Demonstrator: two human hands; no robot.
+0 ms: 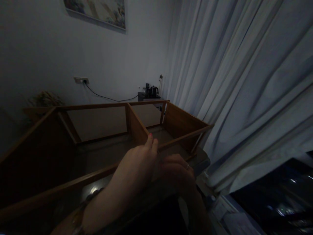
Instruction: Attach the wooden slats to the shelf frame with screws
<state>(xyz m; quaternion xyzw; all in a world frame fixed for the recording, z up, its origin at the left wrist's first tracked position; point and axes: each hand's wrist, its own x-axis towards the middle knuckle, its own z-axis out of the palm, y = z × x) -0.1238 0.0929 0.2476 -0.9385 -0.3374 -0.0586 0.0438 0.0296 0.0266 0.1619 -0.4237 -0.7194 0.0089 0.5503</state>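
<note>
A brown wooden frame (97, 105) with side panels and a middle divider (138, 122) lies across the view. My left hand (139, 163) is closed at the spot where the divider meets the near rail, its pink-nailed fingertip over the wood. Just right of it and slightly lower, my right hand (177, 169), with a ring on one finger, has its fingers curled in toward the left hand. Shadow and the hands themselves hide what lies between the fingers. Bracelets (78, 218) circle my left wrist.
Long pale curtains (220, 81) hang at the right. A black kettle (154, 91) stands on a small dark stand behind the frame. A black cord (107, 97) runs from it to a wall socket (81, 80). Dark glossy things (281, 199) lie at lower right.
</note>
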